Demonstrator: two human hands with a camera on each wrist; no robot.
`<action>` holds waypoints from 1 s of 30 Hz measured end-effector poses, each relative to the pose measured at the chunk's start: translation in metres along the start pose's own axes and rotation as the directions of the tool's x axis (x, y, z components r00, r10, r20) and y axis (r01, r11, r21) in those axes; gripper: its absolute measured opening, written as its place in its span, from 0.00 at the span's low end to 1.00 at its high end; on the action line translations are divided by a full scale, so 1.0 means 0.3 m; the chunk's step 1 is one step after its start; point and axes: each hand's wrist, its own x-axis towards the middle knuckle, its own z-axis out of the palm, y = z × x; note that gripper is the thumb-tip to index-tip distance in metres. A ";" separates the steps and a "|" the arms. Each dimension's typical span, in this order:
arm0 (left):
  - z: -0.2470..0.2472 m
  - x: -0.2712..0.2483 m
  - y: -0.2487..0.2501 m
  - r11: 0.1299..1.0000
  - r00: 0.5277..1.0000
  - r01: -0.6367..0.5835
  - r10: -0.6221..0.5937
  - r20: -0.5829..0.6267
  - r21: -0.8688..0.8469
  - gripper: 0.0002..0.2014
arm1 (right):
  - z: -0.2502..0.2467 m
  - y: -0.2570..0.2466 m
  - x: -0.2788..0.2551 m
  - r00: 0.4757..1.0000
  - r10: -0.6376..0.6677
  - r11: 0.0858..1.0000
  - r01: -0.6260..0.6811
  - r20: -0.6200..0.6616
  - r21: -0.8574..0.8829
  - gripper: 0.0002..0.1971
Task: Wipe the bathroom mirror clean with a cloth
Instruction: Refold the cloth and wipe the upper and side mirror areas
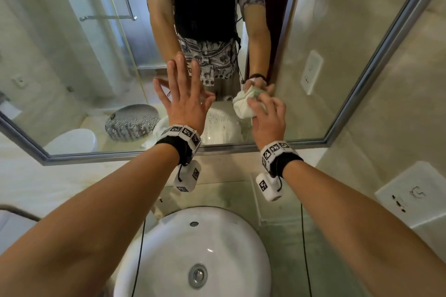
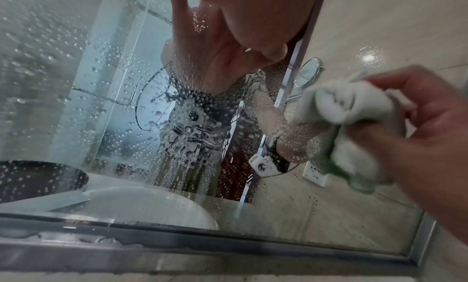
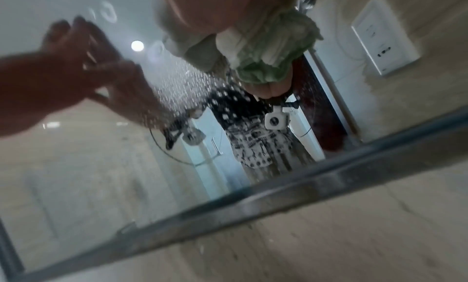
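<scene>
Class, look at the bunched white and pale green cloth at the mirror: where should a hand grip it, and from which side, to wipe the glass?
Grip the bunched white and pale green cloth by its gathered back, coming from the room side, as the right hand does. Its folds bulge toward the metal-framed mirror, so that padded face probably stays free to wipe the droplets.

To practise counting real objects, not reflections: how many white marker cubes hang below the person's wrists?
2. The left cube hangs under the left wrist, the right cube under the right wrist, both above the sink. None seems hidden.
</scene>
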 end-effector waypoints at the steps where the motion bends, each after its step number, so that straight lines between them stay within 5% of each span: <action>1: 0.002 0.001 0.000 1.000 1.000 -0.001 0.001 -0.009 -0.002 0.45 | 0.008 0.005 -0.019 0.998 0.019 1.000 -0.020 0.057 0.012 0.17; 5: 0.012 0.000 -0.003 1.000 0.999 -0.011 0.011 -0.030 -0.001 0.44 | 0.066 0.061 -0.160 0.942 -0.212 0.975 0.220 0.260 -0.002 0.22; 13: 0.003 -0.003 0.002 1.000 1.000 -0.006 0.006 -0.025 0.009 0.44 | 0.085 0.110 -0.212 0.844 -0.222 0.956 0.287 0.488 -0.061 0.26; 19: -0.050 -0.014 0.015 1.000 1.000 0.014 -0.014 0.014 0.024 0.44 | -0.007 0.078 -0.152 0.618 -0.094 0.975 0.217 0.781 -0.055 0.24; 25: -0.106 -0.038 -0.028 0.999 0.998 0.020 -0.021 0.060 0.029 0.42 | -0.119 0.048 -0.084 0.890 -0.095 0.988 0.028 0.447 0.154 0.23; 30: -0.103 -0.025 -0.080 0.993 0.993 0.109 -0.110 0.037 0.032 0.44 | -0.149 0.009 0.060 0.993 0.023 0.977 -0.047 0.119 0.210 0.22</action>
